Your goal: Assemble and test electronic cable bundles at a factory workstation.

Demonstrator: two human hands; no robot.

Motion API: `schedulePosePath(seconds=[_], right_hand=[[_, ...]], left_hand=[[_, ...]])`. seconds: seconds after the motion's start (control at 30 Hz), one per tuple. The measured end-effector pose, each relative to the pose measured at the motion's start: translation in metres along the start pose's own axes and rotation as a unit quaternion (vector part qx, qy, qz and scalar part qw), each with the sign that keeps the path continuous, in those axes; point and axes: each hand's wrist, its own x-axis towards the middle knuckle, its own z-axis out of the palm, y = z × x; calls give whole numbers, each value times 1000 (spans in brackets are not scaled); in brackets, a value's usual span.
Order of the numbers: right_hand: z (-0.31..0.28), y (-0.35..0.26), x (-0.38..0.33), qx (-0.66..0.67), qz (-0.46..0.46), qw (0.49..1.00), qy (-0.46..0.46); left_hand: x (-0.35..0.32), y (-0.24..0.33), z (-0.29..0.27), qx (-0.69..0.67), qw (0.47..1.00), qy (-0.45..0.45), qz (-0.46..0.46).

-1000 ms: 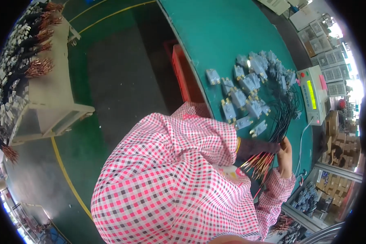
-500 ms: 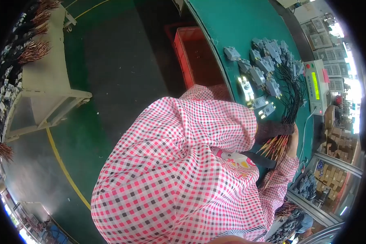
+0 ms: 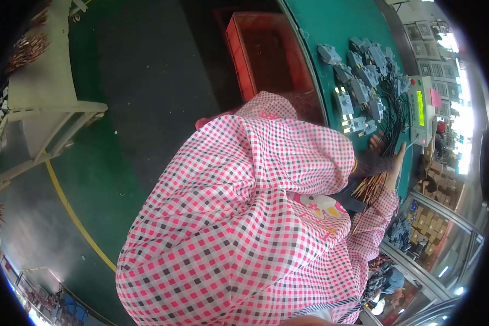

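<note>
We view, from above, our own red-and-white checked smock (image 3: 244, 228), which fills the centre and hides most of both arms. Compared with half a second earlier, the view has swung further over the green bench (image 3: 315, 49): the red crate (image 3: 266, 54) now lies fully exposed beyond our shoulder, and the grey connector blocks (image 3: 358, 89) sit farther from the rim. Our right hand (image 3: 392, 163) remains closed around a bundle of black wires (image 3: 383, 157), whose copper-tipped ends (image 3: 370, 187) fan out below the grip, toward our body. Our left hand (image 3: 374, 142) shows only as fingertips resting on the same wires just beyond the right hand; how far it is open we cannot tell. The wires run away from the hands to the connector blocks. A grey tester box with a green display (image 3: 421, 108) stands just outboard of the right hand, close against it, at the bench's far edge. Open bench surface lies beyond the blocks; inboard, the smock crowds the hands.
</note>
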Motion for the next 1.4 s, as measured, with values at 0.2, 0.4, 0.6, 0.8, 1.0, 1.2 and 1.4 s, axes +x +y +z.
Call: schedulePosePath(seconds=[0.2,0.4,0.6,0.8,1.0,1.2,1.4], right_hand=[[-3,14,4,-10,-99,980,174],[43,4,1,-27,-57,980,189],[21,-8,9,-41,11,970,241],[15,-4,1,5,-7,960,280],[17,-8,1,-82,-49,950,296],[40,8,6,-21,-9,952,304],[23,15,2,-99,31,927,361]], left_hand=[[-24,21,-37,-288,948,73,-112],[-47,21,-88,-210,966,47,-145],[-43,7,-57,-127,978,156,-56],[-60,-1,-120,-57,995,30,77],[-41,-20,-114,-297,955,19,11],[-61,-13,-103,-168,983,-30,74],[-33,-21,-77,-84,983,11,163]])
